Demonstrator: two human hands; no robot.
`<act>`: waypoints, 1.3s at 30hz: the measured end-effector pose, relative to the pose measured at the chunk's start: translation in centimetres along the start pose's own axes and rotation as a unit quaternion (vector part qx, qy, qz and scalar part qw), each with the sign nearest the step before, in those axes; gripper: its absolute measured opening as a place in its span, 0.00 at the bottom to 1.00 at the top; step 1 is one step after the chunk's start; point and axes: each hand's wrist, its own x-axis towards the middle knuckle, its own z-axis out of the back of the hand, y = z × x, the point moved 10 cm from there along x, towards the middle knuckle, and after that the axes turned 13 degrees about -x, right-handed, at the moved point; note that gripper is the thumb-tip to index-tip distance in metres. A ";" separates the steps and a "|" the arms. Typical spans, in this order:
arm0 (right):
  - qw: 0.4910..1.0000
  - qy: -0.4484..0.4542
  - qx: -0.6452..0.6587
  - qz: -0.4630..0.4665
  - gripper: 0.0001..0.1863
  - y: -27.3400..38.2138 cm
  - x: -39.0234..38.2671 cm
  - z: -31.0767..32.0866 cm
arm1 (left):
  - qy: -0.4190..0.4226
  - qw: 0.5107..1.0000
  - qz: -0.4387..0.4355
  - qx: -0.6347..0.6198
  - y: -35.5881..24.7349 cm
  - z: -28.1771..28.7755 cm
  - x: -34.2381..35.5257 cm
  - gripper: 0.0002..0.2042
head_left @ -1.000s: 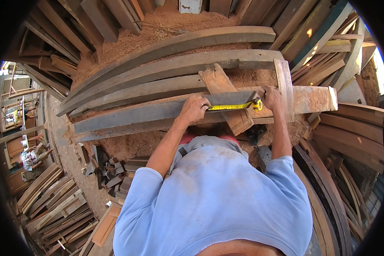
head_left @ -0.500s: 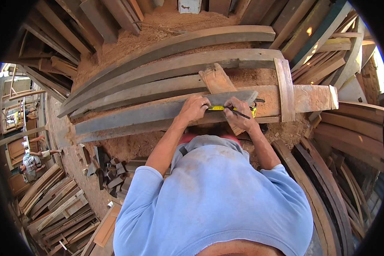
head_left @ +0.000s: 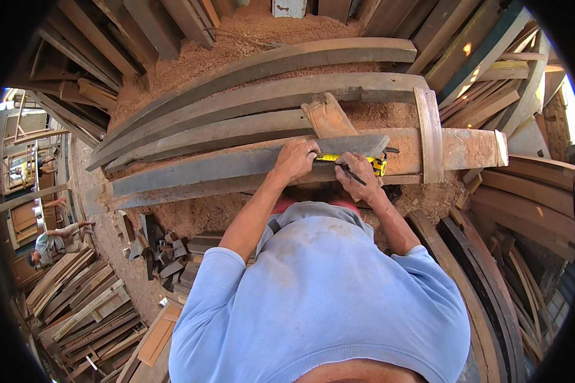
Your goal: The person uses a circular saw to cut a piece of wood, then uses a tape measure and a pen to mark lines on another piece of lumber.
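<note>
A grey timber beam [head_left: 217, 167] lies lengthwise in front of me. A yellow tape measure [head_left: 379, 167] rests by its right end, with a short length of blade drawn out to the left along the beam. My left hand [head_left: 295, 159] pinches the blade's free end against the beam. My right hand [head_left: 358, 176] is closed on a thin black pencil [head_left: 351, 174], which sticks out on both sides of the fingers. That hand sits just below the blade, beside the tape's case. Its fingertips are partly hidden.
Several curved beams [head_left: 262, 92] lie beyond on sawdust [head_left: 191, 83]. A short plank [head_left: 329, 117] and an upright-looking board [head_left: 429, 137] cross the work. Timber stacks [head_left: 524, 198] stand right, offcuts [head_left: 169, 258] lie lower left. Another person [head_left: 54, 242] is far left.
My right hand has drawn slightly down toward me, and more of the tape's case shows. My left hand has shifted a little to the right along the beam.
</note>
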 end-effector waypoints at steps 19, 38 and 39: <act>0.989 0.030 0.139 -0.046 0.10 -1.2 -0.5 1.3 | -0.017 1.000 -0.006 -0.005 0.1 0.2 0.2 0.08; 0.970 0.079 -0.191 -0.127 0.31 -17.0 -6.5 -0.2 | -0.020 0.998 -0.001 -0.054 -0.2 1.2 0.0 0.10; 0.970 0.088 -0.184 -0.130 0.28 -16.8 -6.4 0.2 | -0.018 0.997 0.017 -0.069 -0.6 1.4 -0.2 0.09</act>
